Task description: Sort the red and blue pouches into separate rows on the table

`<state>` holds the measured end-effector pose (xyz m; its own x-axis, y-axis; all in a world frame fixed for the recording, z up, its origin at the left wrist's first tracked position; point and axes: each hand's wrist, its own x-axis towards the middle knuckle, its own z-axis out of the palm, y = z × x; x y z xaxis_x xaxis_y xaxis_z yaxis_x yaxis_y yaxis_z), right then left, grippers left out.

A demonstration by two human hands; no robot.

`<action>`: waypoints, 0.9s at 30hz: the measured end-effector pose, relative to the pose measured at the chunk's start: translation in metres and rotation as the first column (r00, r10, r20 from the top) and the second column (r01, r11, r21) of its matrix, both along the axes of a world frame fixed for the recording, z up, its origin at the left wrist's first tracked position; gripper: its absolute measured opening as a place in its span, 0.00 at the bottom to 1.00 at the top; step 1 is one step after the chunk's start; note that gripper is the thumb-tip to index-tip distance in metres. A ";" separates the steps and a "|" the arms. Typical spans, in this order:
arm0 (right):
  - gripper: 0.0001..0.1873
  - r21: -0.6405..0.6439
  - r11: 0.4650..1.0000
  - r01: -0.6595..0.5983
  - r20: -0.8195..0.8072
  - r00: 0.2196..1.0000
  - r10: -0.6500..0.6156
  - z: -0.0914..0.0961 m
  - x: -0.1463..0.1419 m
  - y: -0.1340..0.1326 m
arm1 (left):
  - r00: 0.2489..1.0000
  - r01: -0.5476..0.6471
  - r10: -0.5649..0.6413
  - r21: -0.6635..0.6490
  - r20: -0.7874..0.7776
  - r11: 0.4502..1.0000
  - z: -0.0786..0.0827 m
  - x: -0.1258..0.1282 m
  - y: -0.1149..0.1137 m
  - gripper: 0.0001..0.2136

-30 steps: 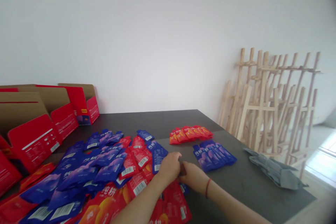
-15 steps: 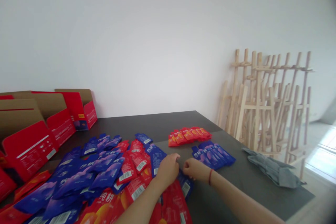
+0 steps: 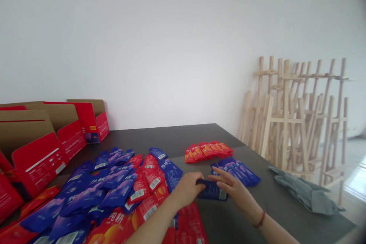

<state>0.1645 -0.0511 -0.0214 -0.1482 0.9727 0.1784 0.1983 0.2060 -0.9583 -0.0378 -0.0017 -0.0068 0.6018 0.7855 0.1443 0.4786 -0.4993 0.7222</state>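
Observation:
My left hand point(image 3: 187, 188) and my right hand point(image 3: 233, 187) hold one blue pouch point(image 3: 213, 190) between them, just above the dark table point(image 3: 177, 137). The left fingers pinch its left end; the right fingers lie over its right end. To the left lies a loose heap of blue and red pouches point(image 3: 114, 190). Beyond my right hand a fanned row of blue pouches point(image 3: 240, 169) lies flat, and behind it a fanned row of red pouches point(image 3: 207, 150).
Open red cardboard boxes point(image 3: 42, 145) stand along the table's left side by the white wall. A folded grey cloth point(image 3: 305, 190) lies at the table's right edge. Wooden easels point(image 3: 294, 122) lean against the wall on the right.
A blue pouch has come out of the heap and is now held between both hands. My right hand has moved right, toward the blue row.

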 end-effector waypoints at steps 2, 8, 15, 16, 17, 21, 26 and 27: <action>0.33 -0.112 0.993 -0.039 -0.196 0.980 0.017 -0.010 0.004 -0.004 | 1.000 0.004 -0.003 -0.066 0.023 0.998 -0.001 0.002 -0.001 0.06; 0.22 -0.176 0.984 -0.020 -0.193 0.981 -0.014 -0.030 0.002 -0.011 | 0.996 -0.027 0.045 -0.225 0.074 0.974 -0.010 0.005 0.006 0.06; 0.16 -0.087 0.996 0.008 0.015 1.000 -0.006 -0.023 0.006 -0.010 | 0.987 0.073 -0.094 -0.157 -0.131 0.985 -0.015 -0.003 0.006 0.08; 0.17 -0.053 0.999 -0.001 0.075 0.997 0.005 -0.020 0.007 -0.012 | 0.983 0.075 -0.094 -0.125 -0.156 0.989 -0.015 -0.003 0.005 0.08; 0.18 -0.022 1.000 -0.010 0.134 0.991 0.013 -0.017 0.008 -0.014 | 0.982 0.075 -0.089 -0.091 -0.167 0.993 -0.014 -0.003 0.004 0.09; 0.20 0.075 0.994 -0.077 0.302 0.952 0.051 -0.010 0.007 -0.025 | 0.982 0.123 -0.123 -0.004 -0.145 0.992 -0.012 -0.001 -0.001 0.15; 0.23 0.220 0.951 -0.217 0.493 0.866 0.083 -0.008 0.018 -0.038 | 0.969 0.113 -0.086 0.107 -0.232 0.988 -0.017 0.002 0.000 0.21; 0.25 0.250 0.937 -0.245 0.549 0.833 0.071 -0.007 0.022 -0.039 | 0.967 0.079 -0.043 0.135 -0.251 0.988 -0.018 0.002 0.000 0.20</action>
